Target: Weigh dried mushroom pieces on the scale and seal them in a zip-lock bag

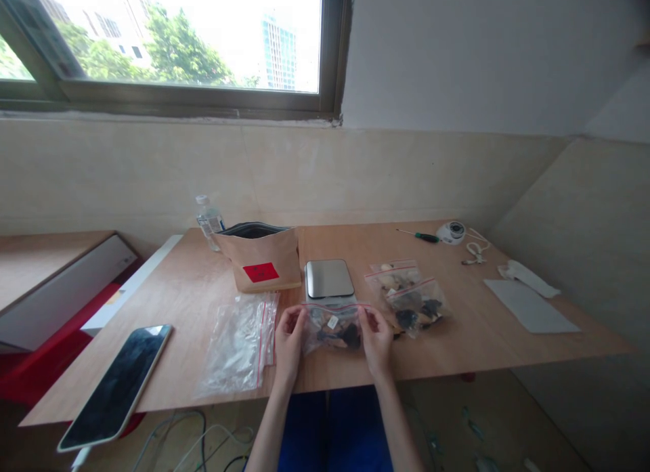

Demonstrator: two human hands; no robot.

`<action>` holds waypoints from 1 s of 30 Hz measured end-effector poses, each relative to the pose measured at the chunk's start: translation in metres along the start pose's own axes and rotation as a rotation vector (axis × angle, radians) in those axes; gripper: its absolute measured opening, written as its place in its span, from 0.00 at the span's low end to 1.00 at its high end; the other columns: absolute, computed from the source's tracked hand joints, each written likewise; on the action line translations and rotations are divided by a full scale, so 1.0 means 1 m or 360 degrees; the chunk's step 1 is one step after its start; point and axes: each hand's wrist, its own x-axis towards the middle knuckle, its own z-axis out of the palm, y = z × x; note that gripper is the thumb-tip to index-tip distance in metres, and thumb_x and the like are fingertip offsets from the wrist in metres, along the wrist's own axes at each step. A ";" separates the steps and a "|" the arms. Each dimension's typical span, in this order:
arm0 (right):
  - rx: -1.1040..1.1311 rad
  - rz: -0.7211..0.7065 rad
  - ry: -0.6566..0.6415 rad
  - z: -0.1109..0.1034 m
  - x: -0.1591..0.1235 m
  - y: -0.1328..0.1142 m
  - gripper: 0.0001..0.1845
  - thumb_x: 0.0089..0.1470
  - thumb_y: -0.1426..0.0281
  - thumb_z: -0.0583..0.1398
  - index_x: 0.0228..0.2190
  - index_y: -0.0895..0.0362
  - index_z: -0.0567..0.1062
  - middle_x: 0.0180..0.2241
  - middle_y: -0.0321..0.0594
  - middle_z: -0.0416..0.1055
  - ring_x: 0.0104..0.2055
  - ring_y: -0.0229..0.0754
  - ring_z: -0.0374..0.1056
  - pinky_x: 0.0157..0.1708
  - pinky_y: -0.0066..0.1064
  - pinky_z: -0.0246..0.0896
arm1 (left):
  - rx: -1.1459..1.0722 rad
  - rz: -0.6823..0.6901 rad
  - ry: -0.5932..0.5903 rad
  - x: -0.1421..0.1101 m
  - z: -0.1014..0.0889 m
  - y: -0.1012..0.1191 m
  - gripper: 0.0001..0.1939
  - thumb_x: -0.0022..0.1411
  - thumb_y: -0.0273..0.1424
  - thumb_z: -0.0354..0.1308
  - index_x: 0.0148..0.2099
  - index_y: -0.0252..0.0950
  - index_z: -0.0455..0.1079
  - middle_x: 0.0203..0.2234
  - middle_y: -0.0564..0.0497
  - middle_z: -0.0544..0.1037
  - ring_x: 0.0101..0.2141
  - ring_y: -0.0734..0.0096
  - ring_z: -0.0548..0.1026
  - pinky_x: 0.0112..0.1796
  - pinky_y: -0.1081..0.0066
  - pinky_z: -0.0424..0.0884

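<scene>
Head view: the left hand and right hand are pinching the upper edge of a zip bag of dark and pale pieces, lifting it just in front of a kitchen scale, beside two filled bags on the table.

From where I stand, the left hand, right hand and forearms are bare, above a vivid blue garment of unclear cut.

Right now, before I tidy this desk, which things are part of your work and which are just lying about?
Part of the work: left hand, right hand, held zip bag, two filled bags, scale, empty bag.

Lying about: phone, water bottle, screwdriver.
</scene>
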 end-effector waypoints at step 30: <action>0.0177 0.0114 -0.0304 0.004 -0.002 -0.012 0.15 0.45 0.59 0.63 0.32 0.57 0.76 0.31 0.41 0.77 0.35 0.44 0.72 0.39 0.37 0.68 | 0.0014 0.0013 -0.0065 -0.004 0.002 0.002 0.13 0.56 0.41 0.56 0.32 0.35 0.69 0.26 0.52 0.72 0.30 0.70 0.70 0.33 0.74 0.65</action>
